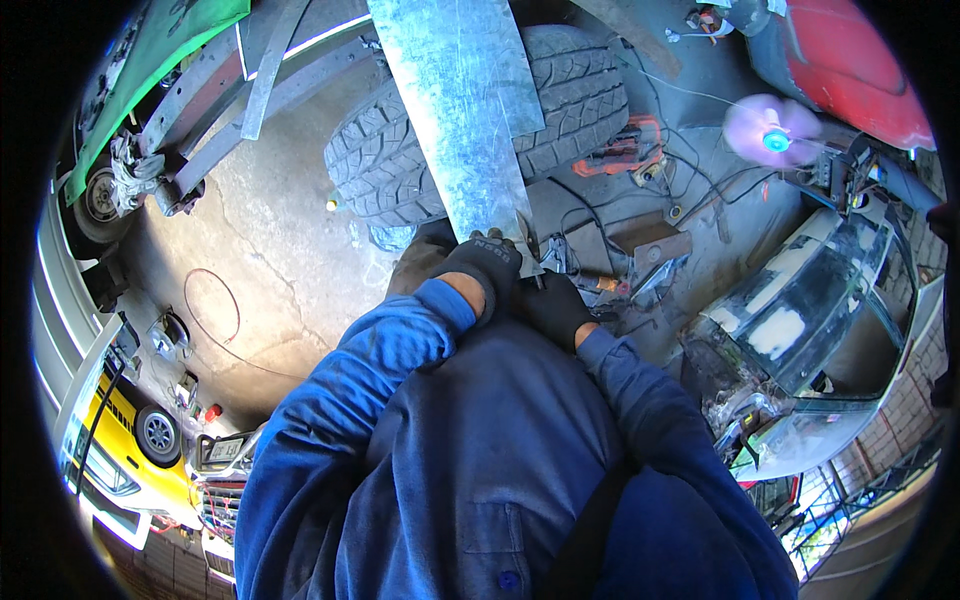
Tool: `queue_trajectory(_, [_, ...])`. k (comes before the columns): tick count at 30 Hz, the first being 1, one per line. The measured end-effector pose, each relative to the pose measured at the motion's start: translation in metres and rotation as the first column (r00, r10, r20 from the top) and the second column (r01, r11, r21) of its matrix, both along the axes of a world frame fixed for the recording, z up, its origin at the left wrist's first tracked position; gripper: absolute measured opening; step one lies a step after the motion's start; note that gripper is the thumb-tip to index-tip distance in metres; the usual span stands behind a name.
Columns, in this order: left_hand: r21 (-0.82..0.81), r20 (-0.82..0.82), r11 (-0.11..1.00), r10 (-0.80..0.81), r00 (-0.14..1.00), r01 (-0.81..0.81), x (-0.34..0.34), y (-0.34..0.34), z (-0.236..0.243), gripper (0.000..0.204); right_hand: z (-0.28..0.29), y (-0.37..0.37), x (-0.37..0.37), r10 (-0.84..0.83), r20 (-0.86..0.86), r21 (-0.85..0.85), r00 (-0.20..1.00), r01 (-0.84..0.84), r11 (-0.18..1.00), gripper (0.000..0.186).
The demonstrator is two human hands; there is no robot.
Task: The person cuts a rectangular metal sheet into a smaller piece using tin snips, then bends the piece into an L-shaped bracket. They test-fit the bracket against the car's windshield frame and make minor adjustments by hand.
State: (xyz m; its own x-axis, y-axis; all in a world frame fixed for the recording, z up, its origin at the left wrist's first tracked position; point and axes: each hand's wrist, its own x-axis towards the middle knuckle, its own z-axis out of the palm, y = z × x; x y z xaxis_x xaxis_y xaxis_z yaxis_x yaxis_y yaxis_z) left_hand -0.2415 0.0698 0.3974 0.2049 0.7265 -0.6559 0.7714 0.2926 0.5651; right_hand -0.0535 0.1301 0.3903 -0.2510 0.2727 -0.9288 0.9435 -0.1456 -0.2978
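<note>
A long, shiny galvanized metal sheet slants toward me, resting across a large treaded tyre. My left hand, in a dark work glove, is closed over the sheet's near end. Just right of it, my right hand, also gloved, is closed low by the sheet's near right corner. A dark tool that looks like tin snips sticks up from there against the sheet's edge; its handles are mostly hidden by my gloves. A small pointed piece of the sheet bends out beside it.
Beyond my right hand lie a brown box, an orange-red tool case and loose cables. A fan spins at the far right. Stripped car bodywork stands to the right. Left are metal beams and a yellow vehicle.
</note>
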Motion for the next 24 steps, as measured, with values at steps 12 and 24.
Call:
queue_trajectory(12, [-0.082, 0.170, 0.995, 0.071, 0.983, -0.058, -0.038, 0.006, 0.014, 0.036, -0.011, 0.000, 0.002, -0.201, -0.200, -0.147, 0.959, 0.173, 0.974, 0.055])
queue_trajectory(24, [-0.083, 0.158, 0.996, -0.022, 0.987, 0.035, -0.040, 0.014, 0.011, 0.038, -0.007, -0.004, -0.010, 0.080, -0.086, 0.182, 0.993, -0.063, 0.981, 0.052])
